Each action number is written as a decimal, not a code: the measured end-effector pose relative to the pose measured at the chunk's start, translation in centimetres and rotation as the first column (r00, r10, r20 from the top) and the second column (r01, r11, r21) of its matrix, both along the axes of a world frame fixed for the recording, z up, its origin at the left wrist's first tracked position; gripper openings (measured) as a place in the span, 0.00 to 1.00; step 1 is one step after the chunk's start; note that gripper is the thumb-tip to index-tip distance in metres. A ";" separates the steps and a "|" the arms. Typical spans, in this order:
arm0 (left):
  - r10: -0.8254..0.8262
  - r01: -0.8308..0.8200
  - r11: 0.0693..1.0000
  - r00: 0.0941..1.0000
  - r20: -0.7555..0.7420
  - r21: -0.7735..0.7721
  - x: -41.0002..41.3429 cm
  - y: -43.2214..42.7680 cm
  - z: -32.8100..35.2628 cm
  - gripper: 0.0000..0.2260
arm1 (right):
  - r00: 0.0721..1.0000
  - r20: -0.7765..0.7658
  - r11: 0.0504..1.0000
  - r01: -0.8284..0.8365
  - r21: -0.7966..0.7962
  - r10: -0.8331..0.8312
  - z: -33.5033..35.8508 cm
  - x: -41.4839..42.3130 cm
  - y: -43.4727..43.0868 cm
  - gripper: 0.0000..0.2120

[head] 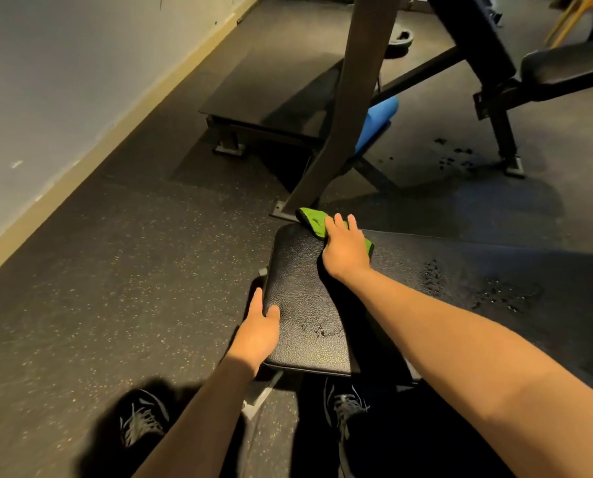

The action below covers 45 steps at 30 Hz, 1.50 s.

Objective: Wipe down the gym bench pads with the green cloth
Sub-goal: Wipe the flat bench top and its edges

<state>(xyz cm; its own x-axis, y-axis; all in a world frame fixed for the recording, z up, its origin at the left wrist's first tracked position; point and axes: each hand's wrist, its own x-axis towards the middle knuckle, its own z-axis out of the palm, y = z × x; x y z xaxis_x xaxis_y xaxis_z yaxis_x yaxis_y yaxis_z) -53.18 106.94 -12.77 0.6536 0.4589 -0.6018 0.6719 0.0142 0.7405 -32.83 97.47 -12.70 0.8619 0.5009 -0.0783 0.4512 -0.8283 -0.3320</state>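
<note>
A black leather-look bench pad [305,288] lies in front of me, low in the middle of the view. My right hand [346,246] presses flat on the green cloth [313,220] at the pad's far edge, with its fingers straight. Part of the cloth shows to the left of the fingers and a small corner to the right of the hand. My left hand [258,331] grips the pad's near left edge, thumb on top and fingers curled under the side. A few wet drops [321,331] sit on the pad near the front.
A slanted metal post [339,108] rises just beyond the pad. Behind it are a flat black bench [270,98], a blue foam roller [376,120] and another bench [564,69] at the upper right. Wet spots [495,291] mark the floor at right. My shoes [143,420] are below.
</note>
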 end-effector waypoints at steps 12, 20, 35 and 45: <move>0.274 -0.261 0.956 0.958 0.085 -0.131 1.2 -0.3 -2.3 0.24 | 0.920 -0.116 0.882 -0.314 0.352 0.375 -0.6 -7.0 1.2 0.24; 0.381 -0.361 0.913 0.922 0.077 -0.190 1.9 -0.3 -0.8 0.25 | 0.970 -0.029 0.911 -0.216 0.352 0.242 -1.0 -7.0 2.0 0.14; 0.364 -0.329 0.911 0.925 0.111 -0.249 5.3 1.3 -0.9 0.22 | 0.998 0.070 0.972 -0.005 0.234 -0.011 -1.1 0.2 2.1 0.24; 0.265 -0.253 0.963 0.952 0.156 -0.091 4.7 0.6 -0.6 0.23 | 0.987 0.037 0.958 -0.160 0.240 0.156 -0.2 -5.4 1.8 0.18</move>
